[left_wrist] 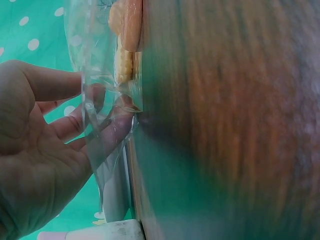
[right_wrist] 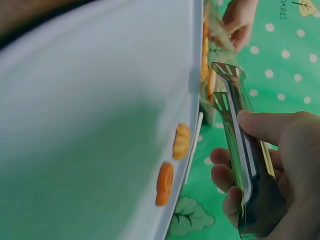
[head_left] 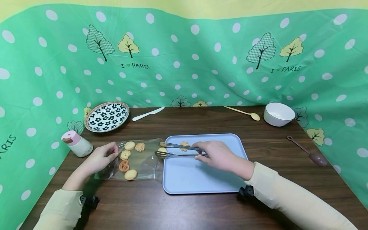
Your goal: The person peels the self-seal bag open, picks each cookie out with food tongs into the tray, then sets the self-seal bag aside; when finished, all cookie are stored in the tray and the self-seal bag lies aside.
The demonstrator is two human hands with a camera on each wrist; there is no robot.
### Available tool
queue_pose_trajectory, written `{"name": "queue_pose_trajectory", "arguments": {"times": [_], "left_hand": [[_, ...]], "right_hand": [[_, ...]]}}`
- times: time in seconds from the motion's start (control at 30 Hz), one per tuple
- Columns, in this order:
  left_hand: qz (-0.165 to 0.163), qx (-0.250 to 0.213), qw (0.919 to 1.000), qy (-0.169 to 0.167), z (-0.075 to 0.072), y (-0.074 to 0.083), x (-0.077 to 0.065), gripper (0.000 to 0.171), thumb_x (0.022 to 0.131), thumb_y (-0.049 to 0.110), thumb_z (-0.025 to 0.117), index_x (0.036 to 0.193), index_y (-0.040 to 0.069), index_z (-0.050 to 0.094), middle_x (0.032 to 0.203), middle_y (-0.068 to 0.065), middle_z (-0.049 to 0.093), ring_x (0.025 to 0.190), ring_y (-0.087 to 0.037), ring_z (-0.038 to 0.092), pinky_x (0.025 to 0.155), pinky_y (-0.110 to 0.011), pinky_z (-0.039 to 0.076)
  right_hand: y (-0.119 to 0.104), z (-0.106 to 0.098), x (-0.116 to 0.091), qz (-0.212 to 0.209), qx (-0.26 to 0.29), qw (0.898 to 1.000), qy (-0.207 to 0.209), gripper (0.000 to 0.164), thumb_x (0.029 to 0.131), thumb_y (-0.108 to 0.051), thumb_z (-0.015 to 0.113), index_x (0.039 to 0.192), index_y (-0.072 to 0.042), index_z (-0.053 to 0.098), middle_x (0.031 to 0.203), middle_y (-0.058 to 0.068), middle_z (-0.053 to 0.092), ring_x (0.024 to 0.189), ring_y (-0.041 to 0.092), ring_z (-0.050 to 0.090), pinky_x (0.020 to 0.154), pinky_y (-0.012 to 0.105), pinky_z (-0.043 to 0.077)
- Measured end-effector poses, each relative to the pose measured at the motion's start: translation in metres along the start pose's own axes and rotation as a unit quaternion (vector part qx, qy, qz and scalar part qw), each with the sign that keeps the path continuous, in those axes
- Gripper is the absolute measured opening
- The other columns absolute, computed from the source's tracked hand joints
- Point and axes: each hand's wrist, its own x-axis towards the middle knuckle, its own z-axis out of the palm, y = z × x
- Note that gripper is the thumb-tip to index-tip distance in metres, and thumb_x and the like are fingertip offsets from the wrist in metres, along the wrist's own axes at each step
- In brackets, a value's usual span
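Note:
A clear plastic bag [head_left: 145,164] with several cookies lies left of a pale blue tray [head_left: 201,179]. My left hand [head_left: 100,157] grips the bag's left end, its fingers partly seen through the film in the left wrist view. With my right hand [head_left: 217,155] I hold metal tongs [right_wrist: 247,165], reaching left over the tray's edge. Between the tong tips, at the bag's right end, is a round cookie [head_left: 162,149]. On the tray lie a flower-shaped cookie [right_wrist: 181,141] and a browner cookie [right_wrist: 164,183]; my right hand hides the browner one in the head view.
A patterned oval dish [head_left: 107,117], a white knife [head_left: 148,114] and a pink-lidded jar [head_left: 77,143] stand at the left. Toward the right are a yellow spoon [head_left: 244,113], a white bowl [head_left: 279,114] and a brown ladle [head_left: 307,151]. A green dotted cloth [head_left: 184,64] hangs behind the table.

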Motion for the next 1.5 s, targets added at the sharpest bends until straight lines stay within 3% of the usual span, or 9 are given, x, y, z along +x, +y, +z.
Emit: {"name": "queue_pose_trajectory", "arguments": {"times": [0.2,0.57,0.93,1.23,1.5], "left_hand": [[0.000,-0.002,1.0000,0.001,0.000,0.000,0.000,0.008,0.092,0.009,0.057,0.090,0.014,0.051,0.085,-0.002,0.058,0.078,-0.020,0.050,0.067,-0.034,0.038],[0.001,-0.005,1.0000,0.001,0.001,0.000,0.000,0.009,0.092,0.008,0.057,0.090,0.014,0.051,0.084,-0.003,0.057,0.076,-0.020,0.050,0.066,-0.034,0.038],[-0.007,-0.006,0.9999,-0.007,0.001,0.001,0.001,0.007,0.093,0.010,0.057,0.092,0.013,0.051,0.084,-0.003,0.056,0.077,-0.020,0.050,0.066,-0.034,0.038],[-0.009,-0.008,0.9999,-0.007,0.001,0.001,0.000,0.006,0.093,0.011,0.057,0.092,0.013,0.051,0.085,-0.003,0.057,0.078,-0.020,0.050,0.067,-0.034,0.038],[-0.008,-0.009,0.9999,-0.004,0.002,0.000,0.000,0.006,0.094,0.013,0.056,0.092,0.014,0.051,0.083,-0.002,0.056,0.077,-0.020,0.049,0.067,-0.034,0.038]], "right_hand": [[0.013,-0.014,-0.019,0.020,-0.002,1.000,0.009,0.037,0.086,-0.035,0.068,0.120,-0.023,0.061,0.078,-0.014,0.058,0.055,0.004,0.042,0.050,0.024,0.034],[0.046,-0.038,-0.063,0.083,-0.016,0.996,0.018,0.037,0.084,-0.033,0.071,0.117,-0.018,0.063,0.071,-0.011,0.055,0.056,0.005,0.042,0.048,0.024,0.032],[0.077,-0.042,-0.104,0.146,-0.033,0.988,0.029,0.041,0.085,-0.034,0.069,0.120,-0.015,0.062,0.064,-0.012,0.052,0.054,0.005,0.042,0.049,0.026,0.031],[0.089,-0.038,-0.122,0.172,-0.034,0.984,0.017,0.042,0.086,-0.036,0.068,0.121,-0.014,0.061,0.066,-0.010,0.053,0.056,0.008,0.043,0.049,0.028,0.031],[0.093,-0.035,-0.125,0.183,-0.031,0.983,0.011,0.045,0.086,-0.041,0.066,0.121,-0.013,0.060,0.071,-0.007,0.058,0.058,0.009,0.045,0.049,0.029,0.033]]}}
